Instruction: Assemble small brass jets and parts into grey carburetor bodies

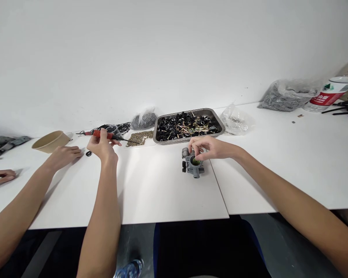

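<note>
Carburettor under right hand, hold unclear, red screwdriver in clenched left hand

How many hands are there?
4. The wearer's left hand grips a red-handled tool; the right hand is at a grey metal part; a co-worker's hand is near the tan bowl; another hand shows at the far left edge.

Red-handled screwdriver held nearly level, grey metal part, round opening upward, on table
</note>
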### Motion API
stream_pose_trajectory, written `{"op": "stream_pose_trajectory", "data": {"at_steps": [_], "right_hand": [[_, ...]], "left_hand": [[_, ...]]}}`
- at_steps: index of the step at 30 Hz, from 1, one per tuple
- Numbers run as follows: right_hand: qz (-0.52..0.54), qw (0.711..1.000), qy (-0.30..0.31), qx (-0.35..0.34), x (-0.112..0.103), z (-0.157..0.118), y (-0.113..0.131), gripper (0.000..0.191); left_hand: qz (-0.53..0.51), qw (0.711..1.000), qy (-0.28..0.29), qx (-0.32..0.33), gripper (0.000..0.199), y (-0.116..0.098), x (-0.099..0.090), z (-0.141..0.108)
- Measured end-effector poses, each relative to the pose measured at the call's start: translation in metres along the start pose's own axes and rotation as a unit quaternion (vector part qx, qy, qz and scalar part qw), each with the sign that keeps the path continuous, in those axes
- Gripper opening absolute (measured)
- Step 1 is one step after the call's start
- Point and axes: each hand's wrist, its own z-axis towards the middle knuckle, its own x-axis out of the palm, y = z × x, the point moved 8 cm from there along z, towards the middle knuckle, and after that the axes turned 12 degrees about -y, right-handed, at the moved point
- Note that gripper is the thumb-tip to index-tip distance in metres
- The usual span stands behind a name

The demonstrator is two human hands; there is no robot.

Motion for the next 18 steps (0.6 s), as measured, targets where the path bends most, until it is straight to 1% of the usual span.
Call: {"op": "stream_pose_trajectory", "data": {"at_steps": [5,9,14,18], "right_hand": [[-0.034,0.999,0.008,-0.002,0.004,-0.001,0.003,0.016],[-0.045,0.999,0.009,-0.003,0.007,-0.001,0.002,0.015],[-0.032,0.999,0.000,-0.009,0.007,0.000,-0.003,0.017],[-0.019,1.000,-0.001,0.015,0.007,0.002,-0.011,0.017]], "left_hand": [[0.016,1.000,0.005,0.001,0.014,0.001,-0.001,-0.001],[-0.005,1.000,0.000,0.000,0.015,0.001,-0.001,-0.001],[-0.009,1.000,-0.001,-0.002,0.019,0.001,0.000,-0.002],[-0.003,1.000,0.000,0.000,0.017,0.000,-0.001,-0.003]]}}
